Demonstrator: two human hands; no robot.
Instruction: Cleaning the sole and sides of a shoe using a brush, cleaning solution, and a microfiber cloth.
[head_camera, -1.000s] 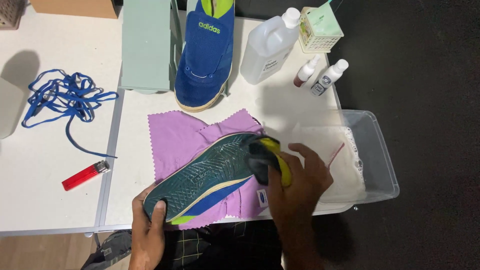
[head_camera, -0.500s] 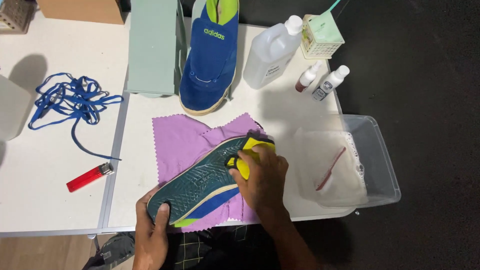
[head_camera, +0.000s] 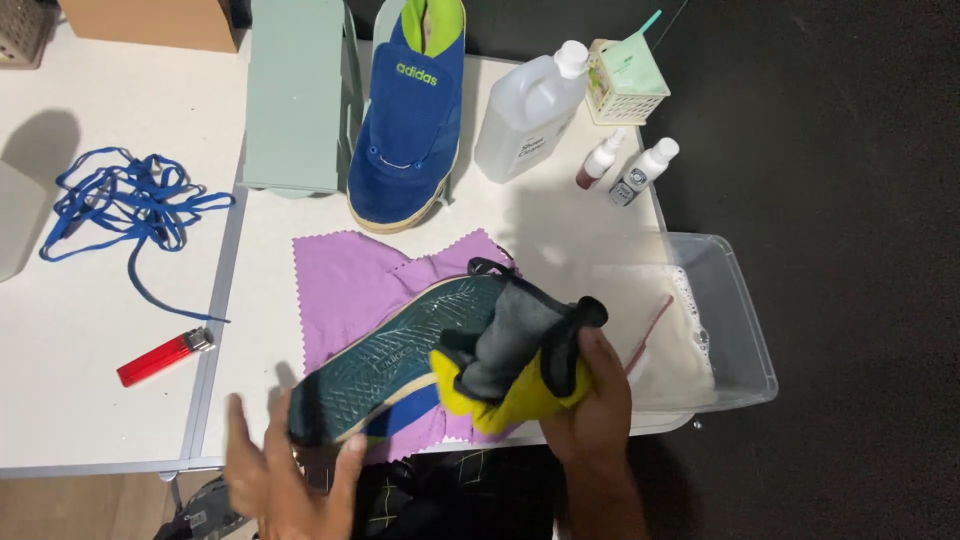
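The lower frame edge cuts off the left hand (head_camera: 285, 480) at the wrist; it is blurred, fingers spread open under the heel of the blue shoe with the dark green patterned sole (head_camera: 400, 360), which lies sole-up and tilted over the purple cloth with zigzag edges (head_camera: 345, 285) near the front of the white surface (head_camera: 90, 350). How firmly that hand bears the heel cannot be told. The right hand (head_camera: 595, 410) is closed around a bunched grey and yellow cloth with black trim (head_camera: 515, 360), pressed against the sole's toe end and hiding it (the shoe's upper is hidden too).

Right of the hands, a clear plastic tub (head_camera: 745, 345) hangs partly over the surface's edge; it holds foamy whitish water and a thin red-handled tool (head_camera: 650, 330), its head lost in the suds. Behind stand a second blue shoe (head_camera: 410, 130), a translucent plastic jug (head_camera: 525, 115) and two small white-capped bottles (head_camera: 630, 165).
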